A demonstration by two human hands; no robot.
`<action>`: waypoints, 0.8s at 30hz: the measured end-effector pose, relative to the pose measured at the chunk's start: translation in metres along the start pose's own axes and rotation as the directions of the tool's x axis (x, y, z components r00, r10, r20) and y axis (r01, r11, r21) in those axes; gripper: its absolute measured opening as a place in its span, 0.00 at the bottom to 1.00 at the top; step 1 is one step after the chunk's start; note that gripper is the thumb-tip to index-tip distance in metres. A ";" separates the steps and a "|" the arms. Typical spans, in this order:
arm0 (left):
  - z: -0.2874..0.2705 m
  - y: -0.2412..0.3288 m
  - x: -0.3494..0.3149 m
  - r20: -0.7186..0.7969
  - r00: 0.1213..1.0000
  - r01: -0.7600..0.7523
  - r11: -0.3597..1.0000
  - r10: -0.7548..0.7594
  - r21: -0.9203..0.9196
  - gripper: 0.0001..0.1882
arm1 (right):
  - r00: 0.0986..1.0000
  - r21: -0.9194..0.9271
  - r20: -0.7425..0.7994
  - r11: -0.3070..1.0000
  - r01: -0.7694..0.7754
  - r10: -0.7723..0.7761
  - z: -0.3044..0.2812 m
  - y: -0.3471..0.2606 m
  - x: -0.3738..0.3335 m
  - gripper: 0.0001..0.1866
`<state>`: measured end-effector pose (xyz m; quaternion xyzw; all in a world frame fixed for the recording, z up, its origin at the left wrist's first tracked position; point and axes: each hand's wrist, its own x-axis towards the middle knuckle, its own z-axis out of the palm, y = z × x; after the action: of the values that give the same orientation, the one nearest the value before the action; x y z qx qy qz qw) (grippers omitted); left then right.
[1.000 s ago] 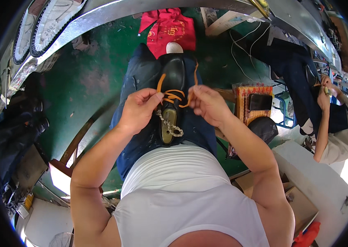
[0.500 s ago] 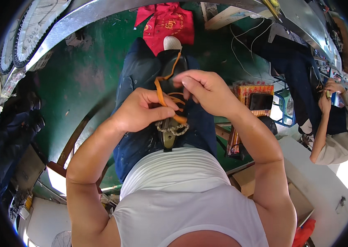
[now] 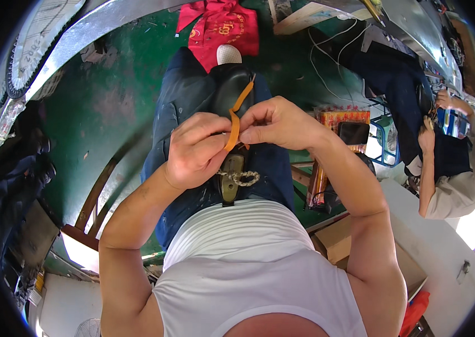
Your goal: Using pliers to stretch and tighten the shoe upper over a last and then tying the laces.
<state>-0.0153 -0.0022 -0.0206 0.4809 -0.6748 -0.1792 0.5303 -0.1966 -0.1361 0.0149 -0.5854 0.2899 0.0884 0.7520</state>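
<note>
Above my lap, a narrow orange strip [image 3: 234, 128] runs upward to a loose, pointed end. My left hand [image 3: 198, 149] is closed on its lower part, fingers curled and thumb hidden. My right hand [image 3: 279, 126] pinches close against it, finger and thumb touching at the strip's lower edge; what exactly lies in the pinch is mostly covered. Below both hands, a black, shoe-like rounded thing [image 3: 232, 87] rests between my thighs. Its olive-brown end [image 3: 230, 185] points at my waist, with a braided cord loop [image 3: 244, 178] lying across it.
A red printed garment [image 3: 223, 28] lies on the green floor ahead, beside a white dotted shoe tip [image 3: 228, 54]. At right are a dark phone [image 3: 354, 133] on a red-and-yellow box [image 3: 333, 115] and a seated person [image 3: 450, 185]. A curved wooden chair part [image 3: 98, 196] stands at left.
My right hand has moved down and left to meet my left hand. Both now grip closely together, and my left hand has risen slightly. The orange loops seen below are now hidden.
</note>
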 end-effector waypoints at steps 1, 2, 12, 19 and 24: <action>-0.001 0.001 0.000 0.000 1.000 0.000 1.000 0.000 0.001 0.10 | 0.999 -0.197 0.010 0.980 0.033 -0.031 -0.002 -0.002 -0.001 0.08; -0.003 0.003 0.001 0.038 0.994 0.108 0.994 -0.107 -0.024 0.09 | 0.999 -0.198 0.010 0.980 0.033 -0.032 -0.002 -0.006 -0.004 0.08; -0.023 0.015 -0.012 0.422 0.388 0.864 0.165 -0.819 -0.475 0.11 | 0.932 -0.811 -0.097 0.570 0.128 -0.348 0.014 -0.008 -0.046 0.06; -0.017 0.032 0.031 0.597 0.700 0.475 0.880 -0.392 0.020 0.13 | 0.637 -0.768 -0.002 0.409 0.493 -0.771 0.034 -0.008 -0.015 0.12; -0.018 0.022 0.021 0.583 0.521 0.809 0.579 -0.623 -0.104 0.12 | 0.682 -0.793 -0.133 0.490 0.361 -0.719 0.030 -0.003 -0.022 0.14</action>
<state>-0.0089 -0.0041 0.0142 0.5505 -0.4732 -0.6207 0.2963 -0.2035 -0.1047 0.0332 -0.8921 0.1906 -0.1940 0.3607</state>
